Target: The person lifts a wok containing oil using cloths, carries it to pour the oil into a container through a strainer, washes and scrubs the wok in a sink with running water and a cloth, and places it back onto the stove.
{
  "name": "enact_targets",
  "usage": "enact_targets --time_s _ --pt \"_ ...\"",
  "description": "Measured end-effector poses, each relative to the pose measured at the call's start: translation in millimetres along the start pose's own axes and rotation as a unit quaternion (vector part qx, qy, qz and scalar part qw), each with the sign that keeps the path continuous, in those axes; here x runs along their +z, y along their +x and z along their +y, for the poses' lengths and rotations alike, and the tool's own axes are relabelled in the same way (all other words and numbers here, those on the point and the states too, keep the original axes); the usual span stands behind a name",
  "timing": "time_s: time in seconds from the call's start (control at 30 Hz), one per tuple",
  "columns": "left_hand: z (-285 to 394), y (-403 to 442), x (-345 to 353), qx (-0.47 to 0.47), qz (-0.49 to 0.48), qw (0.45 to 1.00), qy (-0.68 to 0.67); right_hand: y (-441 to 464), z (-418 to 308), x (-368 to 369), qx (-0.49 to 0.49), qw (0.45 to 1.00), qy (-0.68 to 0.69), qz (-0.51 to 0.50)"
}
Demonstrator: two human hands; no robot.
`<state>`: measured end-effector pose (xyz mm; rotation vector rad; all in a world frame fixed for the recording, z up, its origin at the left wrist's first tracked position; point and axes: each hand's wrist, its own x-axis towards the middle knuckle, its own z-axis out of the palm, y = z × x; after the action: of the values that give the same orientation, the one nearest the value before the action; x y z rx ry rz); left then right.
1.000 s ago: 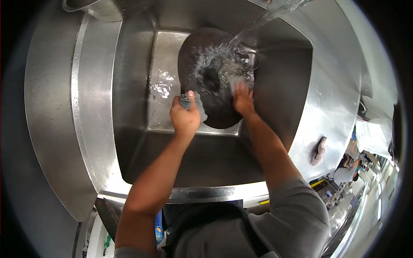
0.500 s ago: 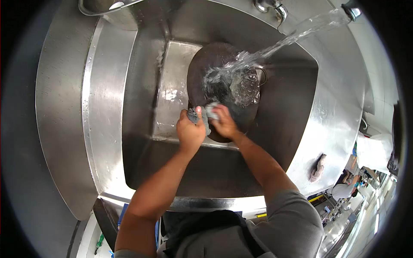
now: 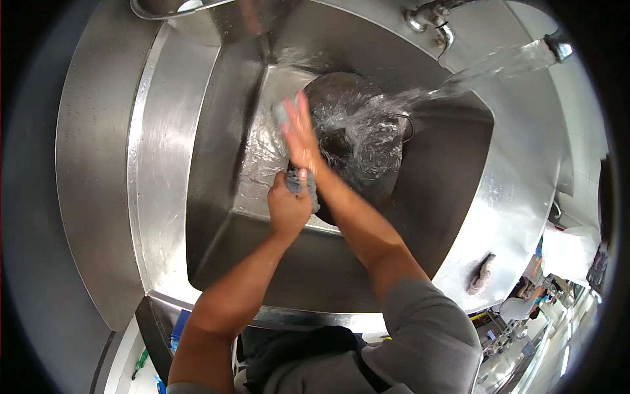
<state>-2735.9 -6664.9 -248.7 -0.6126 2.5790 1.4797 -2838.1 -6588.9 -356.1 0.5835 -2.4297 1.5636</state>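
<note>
A dark wok (image 3: 377,187) is set in the basin of a stainless-steel sink (image 3: 328,262), with bare sink floor showing to its left. A loop handle (image 3: 411,128) is seen at the right of its rim. Its inside is struck by a stream of water (image 3: 476,77) from the spout (image 3: 558,49) of the faucet at the upper right, and the surface is broken into ripples and splashes.

By the left hand (image 3: 289,205), a bunched grey cloth (image 3: 307,190) is clasped at the near-left edge of the wok, with the thumb laid on top; whether a second handle is gripped beneath it cannot be told. The right hand (image 3: 300,134) is reached across, just beyond the left, at the wok's left side. Its fingers are stretched out and blurred, and a pale pad (image 3: 281,115) is held against them; contact with the wok cannot be made out.

On the counter (image 3: 508,197) to the right, a crumpled pale rag (image 3: 482,274) is laid. At the upper left, a metal container (image 3: 197,25) is partly shown.
</note>
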Motion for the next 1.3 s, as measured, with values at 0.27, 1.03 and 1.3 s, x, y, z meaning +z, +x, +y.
enact_targets --time_s 0.27,1.03,1.3 --pt "-3 2 3 0.001 0.014 1.000 -0.020 -149 53 -131 0.134 0.906 -0.341 -0.213" --pt "-13 16 -3 -0.119 0.002 0.992 -0.034 -16 137 -62 0.235 0.872 -0.408 0.131" --pt "-24 19 0 -0.083 0.018 0.996 -0.026 -78 -9 12 0.266 0.925 0.261 -0.075"
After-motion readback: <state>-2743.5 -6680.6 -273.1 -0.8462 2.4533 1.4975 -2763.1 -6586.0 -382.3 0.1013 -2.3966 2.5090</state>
